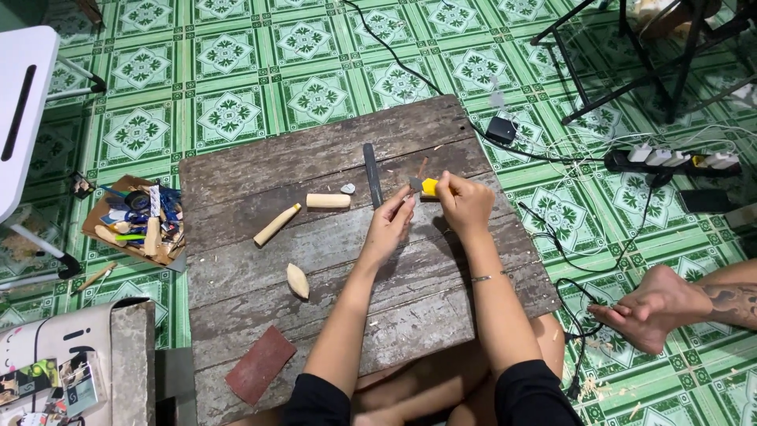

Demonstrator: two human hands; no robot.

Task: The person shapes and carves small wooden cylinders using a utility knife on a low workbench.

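My right hand (465, 203) grips a small yellow-handled cutter (428, 186) over a weathered wooden board (260, 170). Its grey blade tip (415, 183) points left, toward the fingertips of my left hand (390, 225), which pinch at that blade end. Whether a small piece is held there I cannot tell. On the board lie a dark flat file (372, 173), a short pale wooden cylinder (328, 200), a longer tapered wooden stick (276, 225), an oval pale wooden piece (297, 280) and a small grey chip (348, 188).
A reddish sandpaper sheet (260, 364) lies at the board's near-left corner. A cardboard tray of tools (138, 221) sits on the green tiled floor at left. Black cables, an adapter (501, 129) and a power strip (670, 160) lie to the right. Another person's foot (650, 308) rests at right.
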